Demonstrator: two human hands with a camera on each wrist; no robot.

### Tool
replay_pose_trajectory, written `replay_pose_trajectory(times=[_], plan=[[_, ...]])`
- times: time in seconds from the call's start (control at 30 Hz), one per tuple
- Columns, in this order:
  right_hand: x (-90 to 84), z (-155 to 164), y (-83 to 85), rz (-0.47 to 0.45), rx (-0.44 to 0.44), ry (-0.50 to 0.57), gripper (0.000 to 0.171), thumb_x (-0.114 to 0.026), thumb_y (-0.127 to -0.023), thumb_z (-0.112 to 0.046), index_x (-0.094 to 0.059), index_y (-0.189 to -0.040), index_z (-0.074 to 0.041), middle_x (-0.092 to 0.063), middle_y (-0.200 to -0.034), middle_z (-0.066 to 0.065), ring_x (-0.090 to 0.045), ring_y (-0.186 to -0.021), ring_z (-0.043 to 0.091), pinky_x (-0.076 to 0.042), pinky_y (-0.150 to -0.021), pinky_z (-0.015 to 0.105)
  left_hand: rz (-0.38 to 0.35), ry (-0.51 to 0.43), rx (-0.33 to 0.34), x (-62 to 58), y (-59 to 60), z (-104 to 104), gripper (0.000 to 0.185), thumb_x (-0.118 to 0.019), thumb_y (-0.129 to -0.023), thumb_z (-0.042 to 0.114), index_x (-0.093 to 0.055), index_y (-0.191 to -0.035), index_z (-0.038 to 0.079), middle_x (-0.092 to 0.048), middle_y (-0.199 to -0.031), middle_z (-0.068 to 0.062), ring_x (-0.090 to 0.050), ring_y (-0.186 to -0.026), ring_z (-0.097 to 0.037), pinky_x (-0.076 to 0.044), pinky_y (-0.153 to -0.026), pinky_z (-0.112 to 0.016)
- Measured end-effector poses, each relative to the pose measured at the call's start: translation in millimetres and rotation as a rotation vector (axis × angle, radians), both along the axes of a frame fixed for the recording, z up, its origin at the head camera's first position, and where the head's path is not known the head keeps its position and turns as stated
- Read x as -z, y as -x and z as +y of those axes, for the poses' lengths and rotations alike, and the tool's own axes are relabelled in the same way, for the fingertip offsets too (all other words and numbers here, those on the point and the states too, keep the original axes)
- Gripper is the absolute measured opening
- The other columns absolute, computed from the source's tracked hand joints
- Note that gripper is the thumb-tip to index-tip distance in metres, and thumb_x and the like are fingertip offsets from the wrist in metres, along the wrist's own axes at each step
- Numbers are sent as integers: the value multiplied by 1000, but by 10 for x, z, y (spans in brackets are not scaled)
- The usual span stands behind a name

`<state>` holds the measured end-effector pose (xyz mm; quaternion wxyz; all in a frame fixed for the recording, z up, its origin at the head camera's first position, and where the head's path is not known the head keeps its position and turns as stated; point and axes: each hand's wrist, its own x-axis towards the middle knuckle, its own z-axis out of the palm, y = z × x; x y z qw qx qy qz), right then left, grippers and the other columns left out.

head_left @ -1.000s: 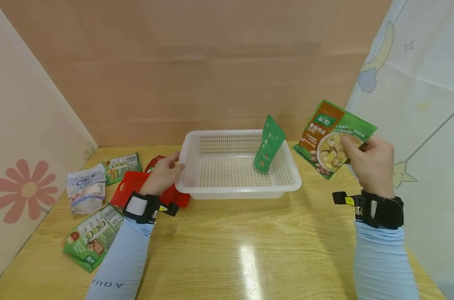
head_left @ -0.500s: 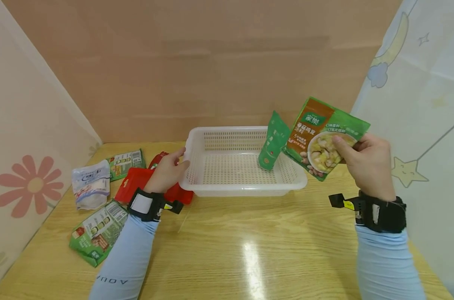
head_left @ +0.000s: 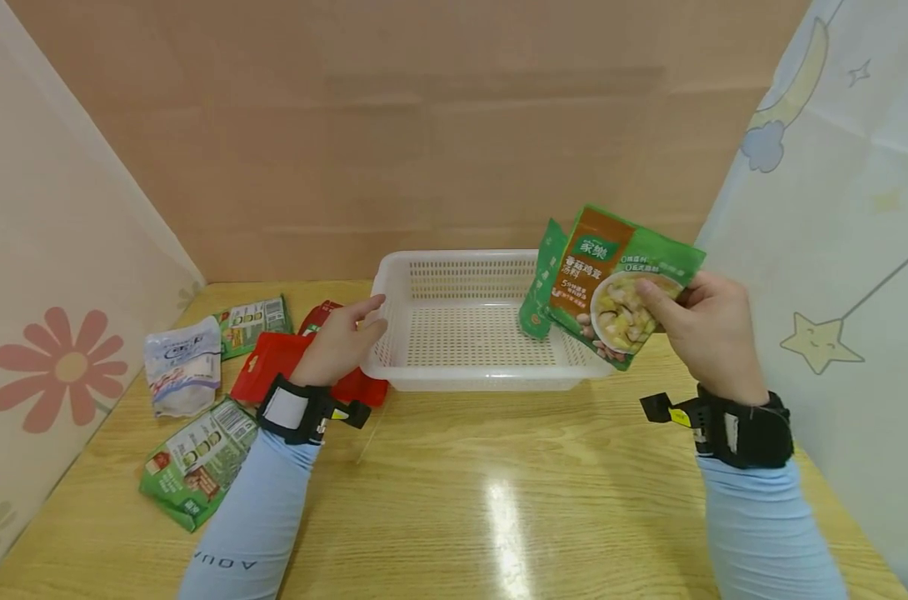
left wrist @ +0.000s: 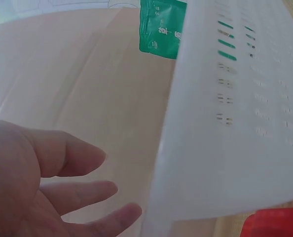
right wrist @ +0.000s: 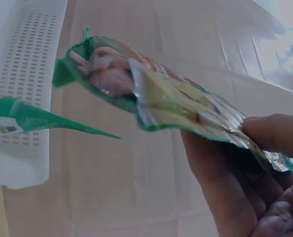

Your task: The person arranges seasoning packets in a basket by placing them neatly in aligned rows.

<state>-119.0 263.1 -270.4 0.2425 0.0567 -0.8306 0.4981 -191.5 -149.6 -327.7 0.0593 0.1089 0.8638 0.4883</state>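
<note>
Packet (head_left: pixel 611 285) pinched in my right hand (head_left: pixel 712 337), left hand (head_left: pixel 336 346) spread beside the basket (head_left: pixel 461 377), I should steer slowly to avoid knocking the leaning pouch (head_left: pixel 544 282).

head: wide, forward-down | left wrist: close on basket (left wrist: pixel 210 163) | right wrist: close on packet (right wrist: pixel 171 101) | shared: basket

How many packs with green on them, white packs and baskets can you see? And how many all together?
Packs with green: 4 (held pack, standing pack, far pack, near pack)
White pack: 1
Basket: 1
Total: 6
</note>
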Motion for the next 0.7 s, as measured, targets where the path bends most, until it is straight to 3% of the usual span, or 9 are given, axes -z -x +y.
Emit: replay_pose_trajectory(times=[0.1,0.27,0.37,0.53,0.6,0.7], plan=[[22,-57,10,-3,-10,-28,30,-68,-95,-22,-70,-110,5,-72,-79,-10,-59,-54,3,-48,-50,16,11,4,12,-10,-13,1,55,-54,-102,28,-40,-152,10,-57,-136,-20,-33,-41,-19,-33,-41,-25],[84,-155,35,-10,-35,-69,26,-68,-96,-23,-72,-108,0,-72,-76,-6,-37,-40,11,-36,-40,24,14,23,18,-18,-26,11,52,-54,-102,29,-44,-150,13,-46,-148,-17,-36,-43,-22,-35,-42,-26],[119,-212,46,-7,-60,-82,24,-68,-95,-20,-72,-110,-1,-72,-77,-1,-41,-41,10,-37,-41,23,17,34,13,-28,-34,24,51,-55,-101,30,-46,-149,15,-47,-147,-15,-38,-43,-22,-36,-42,-25],[157,-307,55,-23,-98,-95,25,-68,-96,-17,-72,-112,1,-73,-80,10,-65,-59,8,-52,-55,19,45,30,21,-37,-38,51,49,-56,-101,28,-49,-147,14,-47,-148,-14,-40,-46,-26,-36,-43,-25],[170,-348,60,-35,-110,-93,25,-68,-96,-17,-72,-112,1,-73,-81,13,-69,-64,10,-55,-58,21,49,23,28,-32,-32,59,48,-55,-101,27,-50,-147,13,-45,-149,-13,-48,-57,-29,-36,-43,-25],[191,-407,70,-50,-124,-81,25,-68,-96,-18,-72,-112,2,-73,-80,14,-69,-63,11,-55,-57,22,51,15,44,-28,-27,72,47,-55,-101,26,-50,-146,12,-43,-151,-12,-56,-85,-29,-37,-47,-25]])
